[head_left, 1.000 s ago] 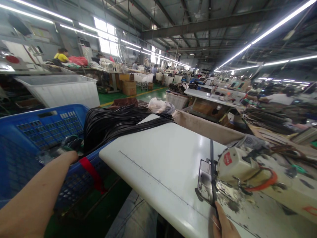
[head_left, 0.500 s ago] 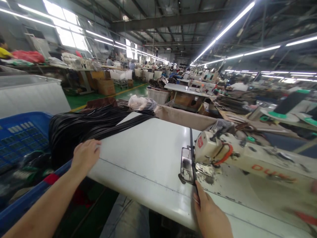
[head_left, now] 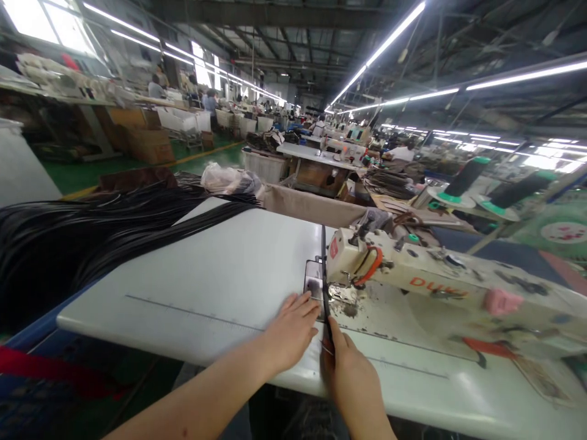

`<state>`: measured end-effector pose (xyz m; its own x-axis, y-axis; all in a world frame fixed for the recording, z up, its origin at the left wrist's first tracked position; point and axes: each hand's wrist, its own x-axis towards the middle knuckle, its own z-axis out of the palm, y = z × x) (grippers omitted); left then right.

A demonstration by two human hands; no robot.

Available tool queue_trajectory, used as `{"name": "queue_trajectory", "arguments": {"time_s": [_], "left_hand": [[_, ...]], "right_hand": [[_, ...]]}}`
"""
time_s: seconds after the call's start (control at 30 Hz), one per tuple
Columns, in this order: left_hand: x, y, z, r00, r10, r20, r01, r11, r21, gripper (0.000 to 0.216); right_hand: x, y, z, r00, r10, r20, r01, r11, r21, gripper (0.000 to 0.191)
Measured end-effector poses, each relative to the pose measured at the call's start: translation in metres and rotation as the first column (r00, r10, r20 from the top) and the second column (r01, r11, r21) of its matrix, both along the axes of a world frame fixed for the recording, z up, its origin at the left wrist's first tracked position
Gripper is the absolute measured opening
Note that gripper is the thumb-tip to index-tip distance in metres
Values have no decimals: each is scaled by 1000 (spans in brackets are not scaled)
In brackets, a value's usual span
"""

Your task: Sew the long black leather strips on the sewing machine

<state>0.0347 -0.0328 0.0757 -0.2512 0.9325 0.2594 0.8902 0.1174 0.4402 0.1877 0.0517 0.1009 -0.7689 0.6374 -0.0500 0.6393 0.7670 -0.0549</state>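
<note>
A narrow black strap (head_left: 323,247) runs front to back over the sewing table (head_left: 229,263), passing beside the head of a cream sewing machine (head_left: 398,275). My right hand (head_left: 355,370) grips the strap's near end between thumb and fingers, just in front of the machine. A thin, shiny bit shows by its fingers, too small to name. My left hand (head_left: 293,330) lies palm down on the table with fingers stretched out, the tips over the metal plate (head_left: 313,275) left of the strap. Whether those fingertips touch the strap I cannot tell.
A big bundle of black straps (head_left: 92,229) hangs over the table's left side. Black thread cones (head_left: 466,177) stand behind the machine at right. An orange-handled tool (head_left: 488,347) lies near the machine's base. Further back are carts, other tables and people.
My left hand has come from the table's left edge, by the strap bundle, to beside the strap at the machine. The view has turned right. My right hand still holds the strap.
</note>
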Motion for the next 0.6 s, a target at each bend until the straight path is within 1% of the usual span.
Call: {"name": "queue_trajectory", "arguments": {"time_s": [0.07, 0.13, 0.23, 0.3, 0.37, 0.43, 0.6], "left_hand": [[9, 10, -1, 1000, -9, -29, 9, 1000, -9, 48], [12, 15, -4, 998, -8, -55, 8, 1000, 4, 48], [13, 15, -10, 994, 1, -106, 3, 999, 38, 47], [14, 13, -13, 988, 4, -157, 6, 998, 60, 46], [16, 12, -15, 977, 8, -215, 7, 998, 69, 46], [17, 12, -15, 964, 25, -263, -9, 998, 62, 47], [19, 14, -13, 949, 43, -313, -32, 999, 40, 49]], "right_hand": [[3, 1, -5, 998, 23, -66, -22, 1000, 10, 55], [8, 4, -11, 986, 58, -155, -55, 998, 21, 49], [17, 14, -20, 943, 97, -318, -99, 995, 9, 41], [22, 24, -24, 916, 75, -395, -73, 997, 20, 39], [26, 33, -28, 907, 42, -420, -19, 998, 59, 37], [28, 40, -31, 908, 34, -418, 9, 995, 103, 35], [27, 41, -38, 909, 125, -398, -39, 975, 218, 35]]}}
